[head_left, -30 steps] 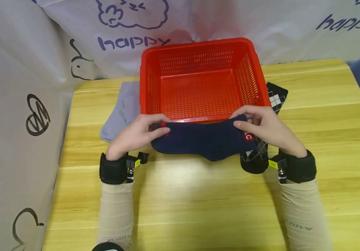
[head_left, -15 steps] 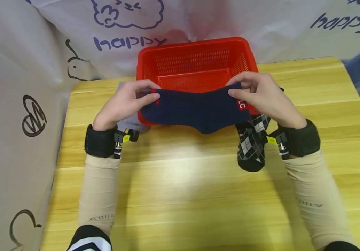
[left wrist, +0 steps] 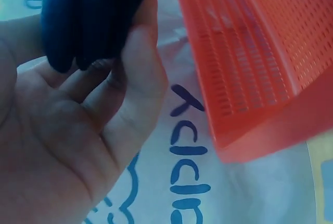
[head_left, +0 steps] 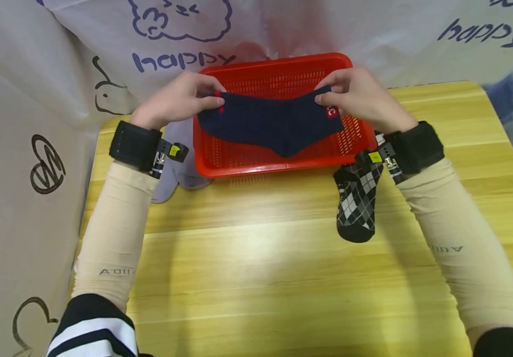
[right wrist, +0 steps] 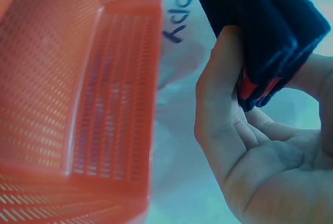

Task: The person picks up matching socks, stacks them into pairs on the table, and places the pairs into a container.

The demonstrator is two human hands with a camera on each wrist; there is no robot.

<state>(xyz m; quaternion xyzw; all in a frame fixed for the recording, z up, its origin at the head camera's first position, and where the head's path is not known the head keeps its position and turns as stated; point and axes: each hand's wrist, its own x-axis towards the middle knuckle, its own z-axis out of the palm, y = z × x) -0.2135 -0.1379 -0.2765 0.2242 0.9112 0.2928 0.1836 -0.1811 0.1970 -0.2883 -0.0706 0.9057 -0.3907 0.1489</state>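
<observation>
A pair of navy socks (head_left: 270, 121) with red marks, laid one on the other, is stretched sideways over the red plastic basket (head_left: 247, 171). My left hand (head_left: 176, 101) pinches the toe end between thumb and fingers. At the other end, by the red label, my right hand (head_left: 359, 96) pinches the socks in the same way. In the left wrist view, the layered ends of the socks (left wrist: 93, 21) hang at my fingers. The right wrist view shows the folded layers of the socks (right wrist: 265, 31) between thumb and fingers, beside the basket (right wrist: 140, 130).
Light grey socks (head_left: 164, 186) lie at the basket's left side, partly hidden behind it. Black and grey argyle socks (head_left: 356, 203) lie at its front right, partly under my right wrist. A white cloth with drawings (head_left: 256, 29) hangs behind the wooden table (head_left: 256, 277).
Both hands have moved away from me with the navy socks, from the basket's near edge to over its opening. The grip on both ends has stayed the same.
</observation>
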